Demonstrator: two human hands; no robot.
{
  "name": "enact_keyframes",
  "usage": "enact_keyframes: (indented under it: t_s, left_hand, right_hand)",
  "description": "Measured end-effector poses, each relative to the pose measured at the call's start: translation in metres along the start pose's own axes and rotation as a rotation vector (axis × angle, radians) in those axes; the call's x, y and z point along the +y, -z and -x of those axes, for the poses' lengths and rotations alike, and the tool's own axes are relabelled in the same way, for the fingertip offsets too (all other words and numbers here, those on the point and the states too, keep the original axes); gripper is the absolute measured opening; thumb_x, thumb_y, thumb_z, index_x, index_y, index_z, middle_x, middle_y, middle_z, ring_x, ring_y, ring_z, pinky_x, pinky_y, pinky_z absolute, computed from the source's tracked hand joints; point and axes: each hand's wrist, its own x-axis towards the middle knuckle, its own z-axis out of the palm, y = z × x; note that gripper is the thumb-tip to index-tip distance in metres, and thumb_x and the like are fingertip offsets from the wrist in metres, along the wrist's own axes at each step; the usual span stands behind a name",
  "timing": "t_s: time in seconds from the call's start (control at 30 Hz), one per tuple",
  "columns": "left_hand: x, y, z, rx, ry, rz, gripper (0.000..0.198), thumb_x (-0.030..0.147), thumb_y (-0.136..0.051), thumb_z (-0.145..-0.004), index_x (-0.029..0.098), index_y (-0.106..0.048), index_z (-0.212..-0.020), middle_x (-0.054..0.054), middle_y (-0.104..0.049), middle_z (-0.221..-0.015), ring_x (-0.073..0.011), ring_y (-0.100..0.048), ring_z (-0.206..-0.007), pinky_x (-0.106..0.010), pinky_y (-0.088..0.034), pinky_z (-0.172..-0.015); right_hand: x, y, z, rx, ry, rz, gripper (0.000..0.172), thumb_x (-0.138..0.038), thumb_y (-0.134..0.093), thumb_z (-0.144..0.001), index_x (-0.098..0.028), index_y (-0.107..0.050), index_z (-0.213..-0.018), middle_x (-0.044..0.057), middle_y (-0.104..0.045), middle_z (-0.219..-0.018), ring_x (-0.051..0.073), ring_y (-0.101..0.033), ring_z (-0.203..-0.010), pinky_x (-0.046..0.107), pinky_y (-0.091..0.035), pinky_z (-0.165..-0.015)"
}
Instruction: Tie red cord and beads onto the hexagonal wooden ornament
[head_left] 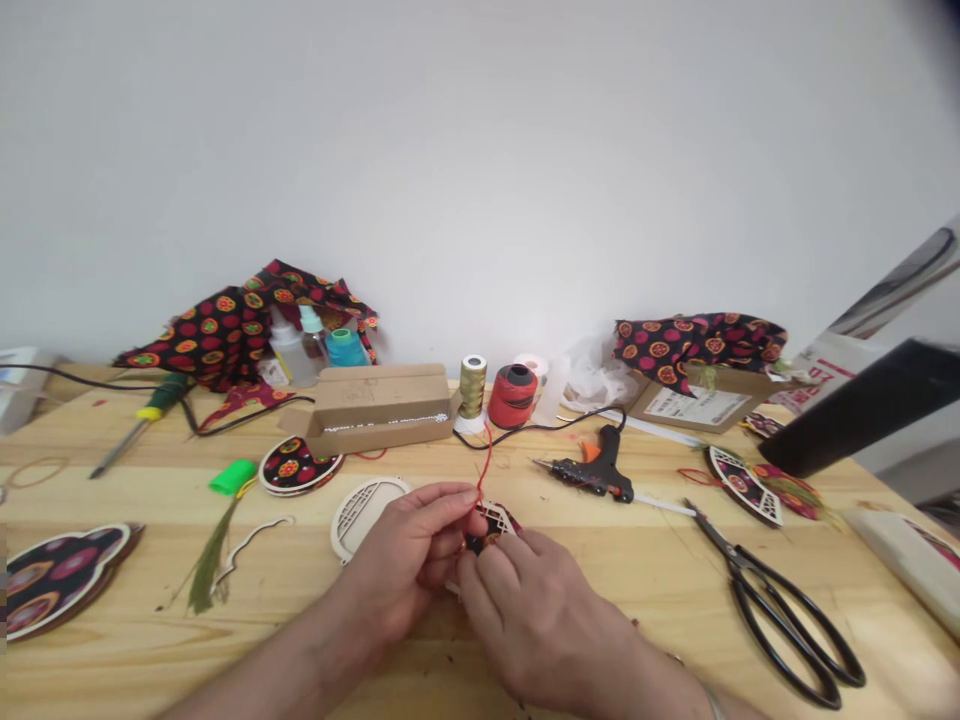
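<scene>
Red cord: a thin, bright red cord [486, 460] stands up from the hands' meeting point toward 12 o'clock; it looks very light and limp, likely to slide unless pinched firmly.
Lattice piece: a small dark fabric piece with printed medallions and pale, wood-like openwork trim [497, 516] sits between the hands, partly covered, at the cord's 6 o'clock end.
Left hand: the left hand [409, 550] has its thumb and fingertip closed on the cord, low down, close to the piece.
Right hand: the right hand [555, 620] is folded over the piece and grips it; its fingertips are mostly hidden.
Stiffness: the trim appears rigid, the fabric softer; the whole is probably light.
Weak spots: narrow lattice bars could snap if bent or squeezed.
Best hold: solid rim or fabric-backed body for the piece; for the cord, beside the piece, where it flexes least.
Nearby: a pale round lattice-cut disc [371, 510] lies at 9 to 10 o'clock, partly behind the left hand.
</scene>
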Motion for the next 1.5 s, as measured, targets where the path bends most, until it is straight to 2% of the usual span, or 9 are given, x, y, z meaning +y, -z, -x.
enact_keyframes:
  t_s: [0.17,0.3,0.4,0.5,0.6,0.73,1.1,1.33,1.5]
  left_hand:
    - [-0.001,-0.003,0.000,-0.020,-0.014,0.084,0.012,0.019,-0.068,-0.065,0.015,-0.056,-0.062,0.009,-0.043,-0.039,-0.0031,-0.035,-0.033,-0.012,-0.023,-0.031]
    - [-0.002,-0.003,0.000,0.024,-0.030,0.030,0.009,0.020,-0.068,-0.066,0.014,-0.061,-0.067,0.010,-0.037,-0.037,-0.0019,-0.032,-0.032,-0.011,-0.020,-0.031]
    - [-0.004,0.000,0.000,0.013,-0.059,-0.041,0.012,0.024,-0.068,-0.067,0.013,-0.064,-0.070,0.009,-0.038,-0.038,-0.0011,-0.031,-0.033,-0.011,-0.019,-0.032]
    - [-0.006,0.000,0.001,0.000,-0.086,-0.115,0.014,0.026,-0.066,-0.069,0.012,-0.066,-0.072,0.009,-0.040,-0.037,-0.0009,-0.030,-0.031,-0.011,-0.020,-0.031]
    - [-0.005,-0.004,0.003,-0.040,-0.103,-0.150,0.013,0.025,-0.064,-0.070,0.013,-0.065,-0.068,0.005,-0.049,-0.039,-0.0050,-0.043,-0.034,-0.013,-0.029,-0.032]
    - [-0.005,-0.008,0.006,-0.068,-0.095,-0.145,0.009,0.023,-0.063,-0.071,0.015,-0.066,-0.068,0.005,-0.053,-0.040,-0.0077,-0.050,-0.036,-0.015,-0.036,-0.034]
    - [-0.007,-0.006,0.005,-0.033,-0.062,-0.217,0.013,0.025,-0.065,-0.069,0.013,-0.068,-0.072,-0.003,-0.068,-0.060,-0.0101,-0.057,-0.050,-0.018,-0.044,-0.046]
    - [-0.006,-0.005,0.005,-0.100,-0.073,-0.207,0.012,0.026,-0.066,-0.069,0.015,-0.070,-0.073,-0.001,-0.068,-0.061,-0.0107,-0.058,-0.053,-0.019,-0.045,-0.051]
    - [-0.006,-0.006,0.005,-0.044,-0.106,-0.284,0.011,0.026,-0.067,-0.067,0.016,-0.070,-0.068,-0.001,-0.068,-0.059,-0.0110,-0.057,-0.050,-0.020,-0.045,-0.050]
  right_hand:
    - [0.009,0.007,-0.004,0.164,-0.114,-0.475,0.014,-0.023,-0.046,-0.081,-0.015,-0.056,-0.077,0.006,-0.055,-0.074,0.018,-0.049,-0.069,0.031,-0.041,-0.061]
    - [0.021,0.002,-0.009,0.423,-0.699,-0.997,0.013,-0.021,-0.046,-0.083,-0.017,-0.056,-0.076,0.008,-0.055,-0.089,0.017,-0.051,-0.086,0.032,-0.041,-0.077]
    - [0.025,-0.008,-0.014,0.319,-0.974,-1.609,0.014,-0.031,-0.049,-0.081,-0.017,-0.053,-0.084,0.005,-0.056,-0.082,0.015,-0.055,-0.077,0.031,-0.044,-0.073]
    - [0.024,-0.012,-0.016,0.256,-1.005,-1.974,0.022,-0.035,-0.055,-0.078,-0.016,-0.051,-0.088,0.002,-0.057,-0.073,0.012,-0.057,-0.066,0.030,-0.046,-0.069]
    - [0.021,-0.010,-0.017,0.213,-1.017,-1.998,0.026,-0.035,-0.061,-0.072,-0.015,-0.051,-0.085,-0.002,-0.055,-0.057,0.009,-0.052,-0.049,0.025,-0.044,-0.053]
    - [0.022,-0.007,-0.018,0.259,-1.093,-1.880,0.023,-0.030,-0.067,-0.066,-0.014,-0.053,-0.075,-0.007,-0.048,-0.047,0.004,-0.038,-0.036,0.016,-0.030,-0.036]
    - [0.026,-0.010,-0.015,0.277,-1.188,-1.725,0.012,-0.023,-0.065,-0.066,-0.013,-0.059,-0.064,-0.005,-0.051,-0.047,0.004,-0.039,-0.039,0.016,-0.028,-0.037]
    - [0.029,-0.007,-0.016,0.267,-1.166,-1.735,0.013,-0.023,-0.064,-0.066,-0.013,-0.058,-0.062,-0.005,-0.050,-0.046,0.004,-0.038,-0.040,0.016,-0.027,-0.038]
    - [0.029,-0.008,-0.016,0.250,-1.169,-1.714,0.014,-0.025,-0.065,-0.064,-0.013,-0.058,-0.061,-0.005,-0.051,-0.048,0.005,-0.039,-0.041,0.017,-0.028,-0.040]
